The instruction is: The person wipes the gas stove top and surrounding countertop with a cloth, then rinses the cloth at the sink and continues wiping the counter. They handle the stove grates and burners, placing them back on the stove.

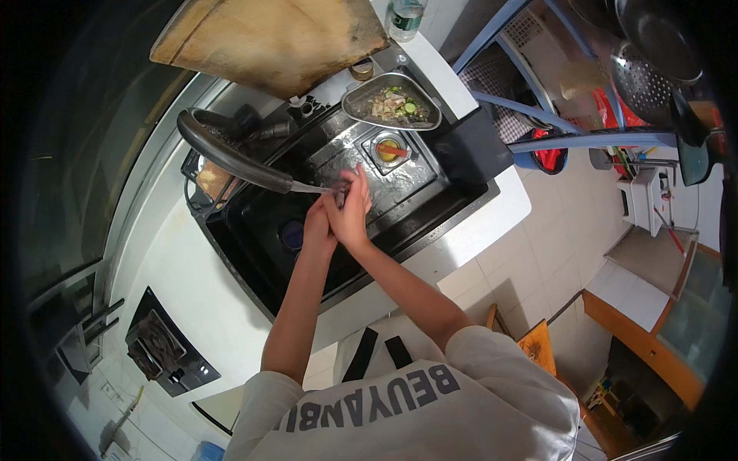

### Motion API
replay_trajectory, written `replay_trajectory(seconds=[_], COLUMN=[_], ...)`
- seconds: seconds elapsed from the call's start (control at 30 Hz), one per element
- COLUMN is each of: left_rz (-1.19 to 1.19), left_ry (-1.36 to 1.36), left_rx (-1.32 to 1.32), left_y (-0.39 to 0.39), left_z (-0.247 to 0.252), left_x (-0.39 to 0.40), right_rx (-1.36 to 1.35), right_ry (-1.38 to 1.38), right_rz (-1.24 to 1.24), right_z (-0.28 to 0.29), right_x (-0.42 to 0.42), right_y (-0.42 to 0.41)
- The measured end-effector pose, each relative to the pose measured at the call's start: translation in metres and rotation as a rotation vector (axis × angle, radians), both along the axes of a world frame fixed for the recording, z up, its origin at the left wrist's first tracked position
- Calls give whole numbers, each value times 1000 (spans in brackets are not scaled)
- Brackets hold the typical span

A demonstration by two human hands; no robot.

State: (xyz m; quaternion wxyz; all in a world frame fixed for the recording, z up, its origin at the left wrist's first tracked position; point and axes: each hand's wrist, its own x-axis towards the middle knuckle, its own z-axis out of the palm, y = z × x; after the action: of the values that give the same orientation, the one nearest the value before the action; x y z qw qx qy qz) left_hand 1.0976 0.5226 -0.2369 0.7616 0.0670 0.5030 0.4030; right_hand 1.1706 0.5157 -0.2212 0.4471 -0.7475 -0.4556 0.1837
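Over a black sink (253,230), both my hands are close together under a running pull-down faucet (248,167). A small dark, wet thing (341,192), perhaps a scouring pad, lies against the palm side of my right hand (353,210), whose fingers are partly bent around it. My left hand (319,222) touches the right hand from the left, its fingers largely hidden. Water runs onto the thing and the hands. Beyond them, a metal strainer basket (349,109) holds food scraps with cucumber slices. The drain opening (387,151) holds something yellow and orange.
A large wooden cutting board (271,40) leans behind the sink. A plastic bottle (407,20) stands at the back corner. The white countertop (219,299) extends left to a black gas stove (173,346). A blue metal rack (599,140) with hanging pans is at the right.
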Motion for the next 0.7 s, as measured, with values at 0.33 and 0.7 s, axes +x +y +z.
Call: replay_trajectory(seconds=[0.33, 0.7], left_rz=[71, -133], left_ry=[125, -41], left_rx=[-45, 441], left_y=[24, 13], left_z=[25, -18], left_x=[8, -6], right_rx=[-48, -23], right_ry=[678, 759], right_rz=[243, 191], right_z=[4, -33], right_x=[-20, -7], right_y=[-9, 19])
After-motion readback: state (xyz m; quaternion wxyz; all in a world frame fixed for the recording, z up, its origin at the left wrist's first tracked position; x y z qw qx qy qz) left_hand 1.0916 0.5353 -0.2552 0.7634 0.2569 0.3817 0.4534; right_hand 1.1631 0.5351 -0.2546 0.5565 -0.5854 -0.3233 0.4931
